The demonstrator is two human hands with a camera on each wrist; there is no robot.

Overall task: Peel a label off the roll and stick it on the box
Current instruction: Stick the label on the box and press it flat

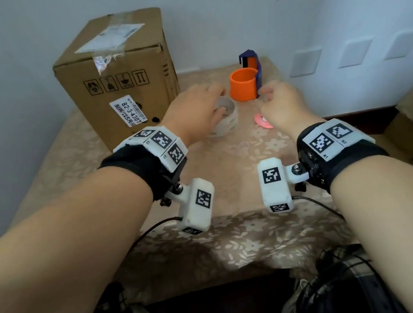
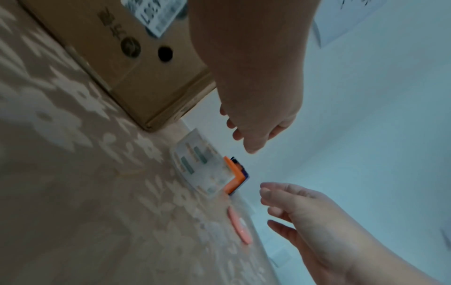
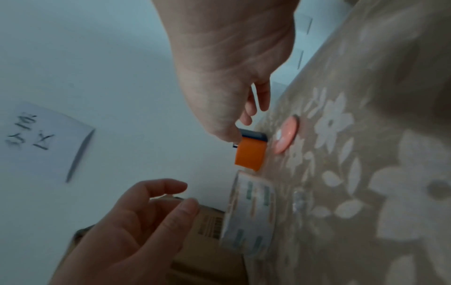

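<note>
While both hands' grip hangs loose above the floral tablecloth (image 1: 236,233), pale walls (image 1: 284,1) surround.

Orange cup (image 1: 244,84) crowds the roll (image 1: 224,119); near side open.

Head view: looks forward and down from above the floral-patterned beige tablecloth (image 1: 237,236). Wrist views: low, close, tilted, facing the wall; all three share the white label roll (image 1: 229,120) (image 2: 203,164) (image 3: 251,212).
</note>
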